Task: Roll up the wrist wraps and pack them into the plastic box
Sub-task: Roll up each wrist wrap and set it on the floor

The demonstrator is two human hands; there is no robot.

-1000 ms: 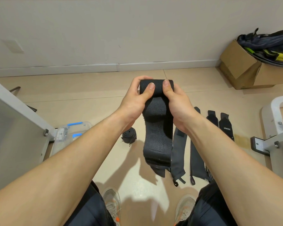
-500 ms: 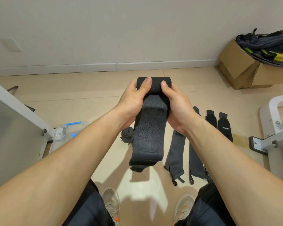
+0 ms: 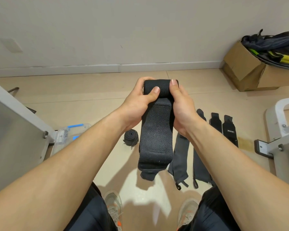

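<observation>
I hold a black wrist wrap (image 3: 155, 135) in the air in front of me, its top end rolled into a thick roll between both hands. My left hand (image 3: 138, 104) grips the roll's left side, thumb on its front. My right hand (image 3: 180, 105) grips the right side, thumb over the top. The loose tail hangs down toward the floor. One rolled black wrap (image 3: 131, 136) lies on the floor. Several flat wraps (image 3: 180, 154) lie side by side to the right. A clear plastic box (image 3: 65, 135) with blue latches stands at the left, partly hidden.
A grey metal frame (image 3: 15, 127) rises at the left, over the box. Another grey frame with a foot bracket (image 3: 274, 144) stands at the right. A cardboard box (image 3: 247, 70) of straps sits by the wall at far right. My shoes (image 3: 114, 207) are below.
The roll in my hands has grown thicker and the hanging tail has become shorter. Both thumbs have shifted on the roll as it turned.
</observation>
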